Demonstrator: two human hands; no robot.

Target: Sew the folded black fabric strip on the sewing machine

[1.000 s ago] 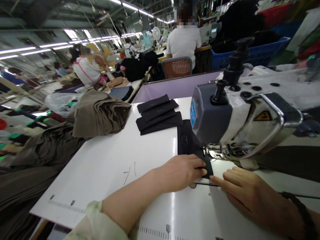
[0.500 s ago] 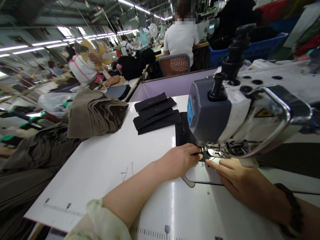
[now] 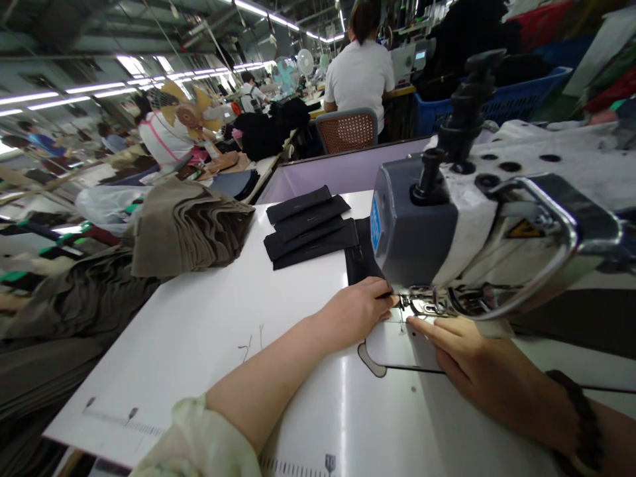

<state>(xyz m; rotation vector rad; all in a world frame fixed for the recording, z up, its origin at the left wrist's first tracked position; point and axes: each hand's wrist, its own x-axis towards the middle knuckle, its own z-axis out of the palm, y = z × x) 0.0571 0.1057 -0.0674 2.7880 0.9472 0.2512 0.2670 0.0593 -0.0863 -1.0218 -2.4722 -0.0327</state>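
A sewing machine head stands at the right, over its metal needle plate. My left hand is at the left of the presser foot, fingers bent and pressed together at the near edge of a black fabric piece. The rest of that piece lies behind the needle area, partly hidden by the machine head and my hand. My right hand lies on the plate in front of the foot, index finger stretched toward the needle, holding nothing.
Several folded black fabric pieces lie on the white table beyond my left arm. A thick stack of brown-grey cloth is at the left. Loose thread ends lie nearby. A person in white sits ahead by a blue crate.
The black fabric has moved away from me under the foot, and its near end no longer shows in front of the needle. My left hand has shifted slightly away and left; my right hand stays nearly still.
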